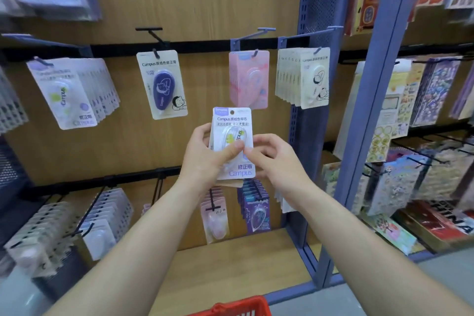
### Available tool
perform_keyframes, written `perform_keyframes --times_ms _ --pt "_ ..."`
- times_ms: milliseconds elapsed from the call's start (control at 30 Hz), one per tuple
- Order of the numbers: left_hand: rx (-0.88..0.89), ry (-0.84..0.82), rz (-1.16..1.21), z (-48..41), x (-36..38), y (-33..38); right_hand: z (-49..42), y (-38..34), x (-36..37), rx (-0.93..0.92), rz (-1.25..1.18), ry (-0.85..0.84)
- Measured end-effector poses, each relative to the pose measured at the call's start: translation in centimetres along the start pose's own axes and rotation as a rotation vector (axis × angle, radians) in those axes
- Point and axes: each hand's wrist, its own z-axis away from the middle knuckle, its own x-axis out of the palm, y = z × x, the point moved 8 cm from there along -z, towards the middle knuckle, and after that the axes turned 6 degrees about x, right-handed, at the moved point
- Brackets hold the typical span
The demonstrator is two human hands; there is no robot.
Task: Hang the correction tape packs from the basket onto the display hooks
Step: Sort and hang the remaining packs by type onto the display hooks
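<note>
A small stack of correction tape packs (232,123) is held upright in front of the wooden display wall; the front one is white and lilac with a clear dispenser and a hang hole at its top. My left hand (205,154) grips the stack from the left, thumb across the front. My right hand (274,159) pinches the right edge of the front pack. Display hooks above carry a lilac row (74,92), a single navy pack (163,84), a pink pack (248,79) and a cream row (304,77). The red basket (236,308) shows at the bottom edge.
Lower hooks carry more tape packs (254,210), some just under my hands. A blue perforated upright (305,120) ends this bay on the right; beyond it hang sticker sheets (420,95). A wooden base shelf (230,259) lies below.
</note>
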Motion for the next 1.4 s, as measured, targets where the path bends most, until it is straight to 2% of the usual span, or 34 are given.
perform_keyframes --times_ms 133,567,900,1033,1400 --pt "0.019 0.007 -0.026 2.4 -1.4 -0.5 1.4 1.5 1.6 0.058 -0.020 -0.027" --pt "-0.190 0.013 -0.180 9.0 -6.4 -8.3 5.8 11.2 6.3 0.312 -0.097 0.018" --pt "-0.236 0.093 -0.300 13.7 -14.5 -12.0 6.6 15.0 13.3 0.360 -0.055 -0.109" --pt "-0.302 0.110 -0.304 14.8 -17.5 -13.3 6.9 17.1 16.0 0.396 -0.036 -0.096" --pt "-0.384 0.053 -0.374 15.9 -22.4 -16.4 9.0 20.7 21.2 0.489 0.048 -0.220"
